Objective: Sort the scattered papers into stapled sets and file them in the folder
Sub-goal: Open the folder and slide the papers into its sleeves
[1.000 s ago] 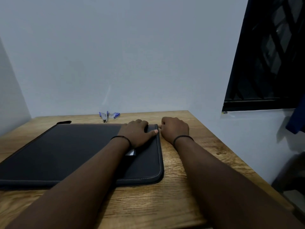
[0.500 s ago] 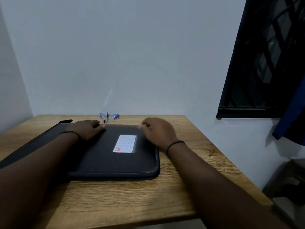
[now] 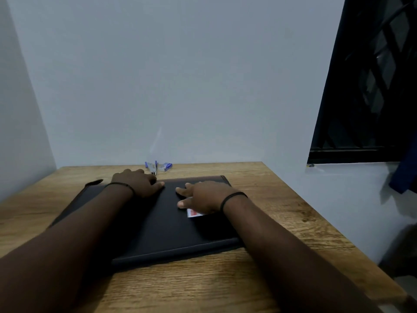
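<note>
- Black folder [image 3: 158, 224] lies closed and flat on the wooden table [image 3: 259, 263], taking up the middle and left of the tabletop, its near edge set back from the table's front edge.
- Left hand [image 3: 138, 182] rests palm down on the folder's far edge, fingers relaxed and gripping nothing; the fingertips point right, toward the other hand.
- Right hand [image 3: 203, 195] lies flat on the folder's right half, fingers straight and spread, pointing left; it presses on the cover and holds nothing.
- Between the two hands a strip of bare cover shows; the hands are near each other but apart.
- White label [image 3: 194, 213] with a red patch peeks out from under the right palm; most of it is hidden by the hand.
- Each wrist wears a thin dark band, the left band [image 3: 120, 185] and the right band [image 3: 232, 197].
- Small stapler [image 3: 152, 167] with blue and metal parts sits at the table's far edge by the wall, just beyond the left hand's fingers.
- Blue box [image 3: 165, 166] lies just right of the stapler, touching or nearly touching it; I cannot tell which.
- Pale wall [image 3: 180, 75] rises behind the table, and a dark window [image 3: 370, 82] with a diamond grille fills the upper right.
- Blue cloth [image 3: 406, 172] hangs at the right edge below the window.
</note>
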